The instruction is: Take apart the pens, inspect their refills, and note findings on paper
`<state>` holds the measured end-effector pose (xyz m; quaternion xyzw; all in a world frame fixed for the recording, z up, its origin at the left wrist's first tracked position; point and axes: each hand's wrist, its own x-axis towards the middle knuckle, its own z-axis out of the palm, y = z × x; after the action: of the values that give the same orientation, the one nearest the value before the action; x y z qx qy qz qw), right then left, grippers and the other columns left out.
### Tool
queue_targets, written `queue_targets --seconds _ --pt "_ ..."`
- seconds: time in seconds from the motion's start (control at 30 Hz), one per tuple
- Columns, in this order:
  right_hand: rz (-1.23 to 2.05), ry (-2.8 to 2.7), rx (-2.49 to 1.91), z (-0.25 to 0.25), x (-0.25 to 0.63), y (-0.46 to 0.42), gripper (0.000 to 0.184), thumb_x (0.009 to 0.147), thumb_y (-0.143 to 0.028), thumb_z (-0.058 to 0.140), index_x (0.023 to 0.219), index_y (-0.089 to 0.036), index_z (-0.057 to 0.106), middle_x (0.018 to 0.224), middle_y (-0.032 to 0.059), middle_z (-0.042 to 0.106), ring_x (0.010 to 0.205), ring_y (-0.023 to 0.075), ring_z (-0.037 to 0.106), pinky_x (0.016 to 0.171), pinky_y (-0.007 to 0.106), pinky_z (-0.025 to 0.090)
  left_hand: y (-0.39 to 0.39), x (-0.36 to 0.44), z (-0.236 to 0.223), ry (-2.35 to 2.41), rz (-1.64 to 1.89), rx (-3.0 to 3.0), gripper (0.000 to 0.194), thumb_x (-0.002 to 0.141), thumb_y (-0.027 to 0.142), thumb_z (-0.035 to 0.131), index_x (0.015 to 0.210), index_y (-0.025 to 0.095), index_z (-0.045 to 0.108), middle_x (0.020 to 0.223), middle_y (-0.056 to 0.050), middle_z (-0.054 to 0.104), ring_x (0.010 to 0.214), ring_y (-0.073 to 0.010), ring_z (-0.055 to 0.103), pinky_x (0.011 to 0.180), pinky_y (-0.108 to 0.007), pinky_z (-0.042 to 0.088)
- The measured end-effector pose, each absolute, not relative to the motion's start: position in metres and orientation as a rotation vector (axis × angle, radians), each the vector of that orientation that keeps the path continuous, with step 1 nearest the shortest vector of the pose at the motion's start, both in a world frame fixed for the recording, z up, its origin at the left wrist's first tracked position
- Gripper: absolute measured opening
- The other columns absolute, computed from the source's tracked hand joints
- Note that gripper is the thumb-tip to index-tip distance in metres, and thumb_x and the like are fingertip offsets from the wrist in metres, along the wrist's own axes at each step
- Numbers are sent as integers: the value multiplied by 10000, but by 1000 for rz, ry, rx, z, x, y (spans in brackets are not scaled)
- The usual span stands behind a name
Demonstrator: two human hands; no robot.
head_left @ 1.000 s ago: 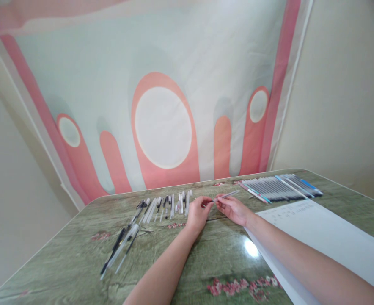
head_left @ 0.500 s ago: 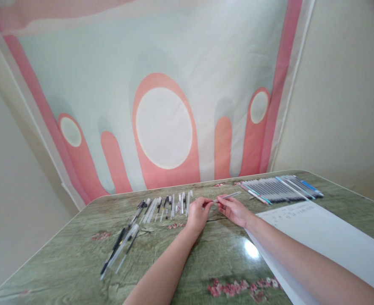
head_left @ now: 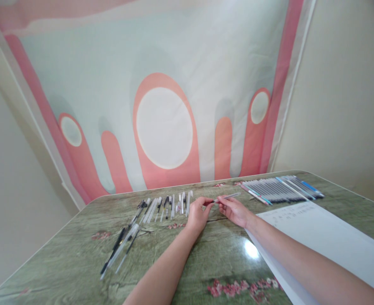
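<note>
Above the middle of the table, a slim clear pen (head_left: 232, 195) is held between my two hands, its far end pointing right. My right hand (head_left: 234, 210) pinches the pen's barrel. My left hand (head_left: 200, 212) is closed on the pen's left end, where a small dark part shows at the fingertips. Just left of my left hand lies a row of pen parts (head_left: 172, 206), clear tubes, caps and dark pieces. Farther left, black pens and refills (head_left: 119, 245) lie slantwise with clear tubes.
A neat row of pens (head_left: 279, 189) lies at the back right, with some blue and white ones on it. White paper (head_left: 326, 237) with faint writing lies under my right forearm. The wood-patterned table (head_left: 69, 254) meets a pink and pale wall hanging (head_left: 164, 127).
Both hands stay nearly in place on the pen. The dark part at my left fingertips shows slightly more clearly now.
</note>
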<state>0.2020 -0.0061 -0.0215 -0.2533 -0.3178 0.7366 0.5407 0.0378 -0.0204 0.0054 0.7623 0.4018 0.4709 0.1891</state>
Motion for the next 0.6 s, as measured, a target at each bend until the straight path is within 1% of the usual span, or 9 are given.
queue_targets --seconds 0.17,0.37,0.6 --pt "1751 -751 -600 -21 202 -6 97 652 -201 692 713 -150 636 684 -10 660 533 46 567 536 161 481 -20 38 4 1144 1309 2137 163 768 253 521 854 156 620 797 -38 642 730 -133 579 704 -256 456" --pt "1752 -752 -594 -23 202 -6 115 660 -176 687 757 -162 628 726 -5 665 546 39 566 537 152 473 -17 36 1 1185 1277 2146 185 775 293 514 849 165 625 791 -34 645 725 -136 575 694 -253 442" --pt "1755 -751 -591 -23 203 -6 148 646 -155 693 777 -175 628 723 -11 665 540 44 566 535 165 473 -17 35 1 1210 1248 2164 249 801 354 463 816 162 622 767 -35 642 695 -134 564 671 -249 429"
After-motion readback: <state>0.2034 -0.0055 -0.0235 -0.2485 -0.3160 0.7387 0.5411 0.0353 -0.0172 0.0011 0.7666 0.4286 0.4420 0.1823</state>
